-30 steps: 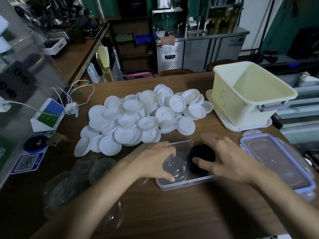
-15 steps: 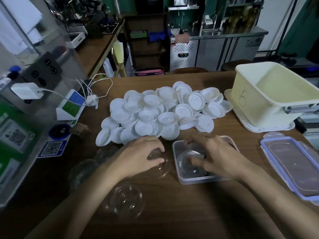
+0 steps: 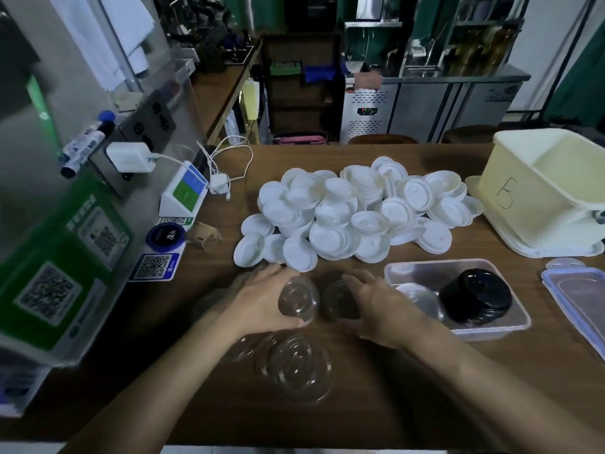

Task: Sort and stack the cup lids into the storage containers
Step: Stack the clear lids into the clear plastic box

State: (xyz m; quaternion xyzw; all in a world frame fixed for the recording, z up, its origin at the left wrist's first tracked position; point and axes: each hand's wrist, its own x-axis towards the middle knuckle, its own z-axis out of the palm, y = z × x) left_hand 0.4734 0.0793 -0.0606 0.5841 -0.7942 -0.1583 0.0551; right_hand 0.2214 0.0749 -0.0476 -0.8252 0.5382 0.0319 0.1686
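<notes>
Clear dome lid (image 3: pixel 298 299): my left hand (image 3: pixel 262 303) grips it.
Right hand (image 3: pixel 379 309): curled round a second clear lid (image 3: pixel 339 301).
Black lids (image 3: pixel 474 296): in container (image 3: pixel 491 332), 3 o'clock from that hand.

The left hand (image 3: pixel 262 303) grips a clear dome lid (image 3: pixel 298 301). Just beside it, the right hand (image 3: pixel 383 309) holds a second clear dome lid (image 3: pixel 340 301). Below both grips, nearer to the person, more clear lids (image 3: pixel 296 368) lie flat and overlapping. Beyond the grips there is a big loose heap of white lids (image 3: pixel 353 211). Right of the right grip stands an open clear container (image 3: pixel 458 332). Inside it are one clear lid (image 3: pixel 420 299) and a stack of black lids (image 3: pixel 474 301). Farther right stands a cream bin (image 3: pixel 523 204).
</notes>
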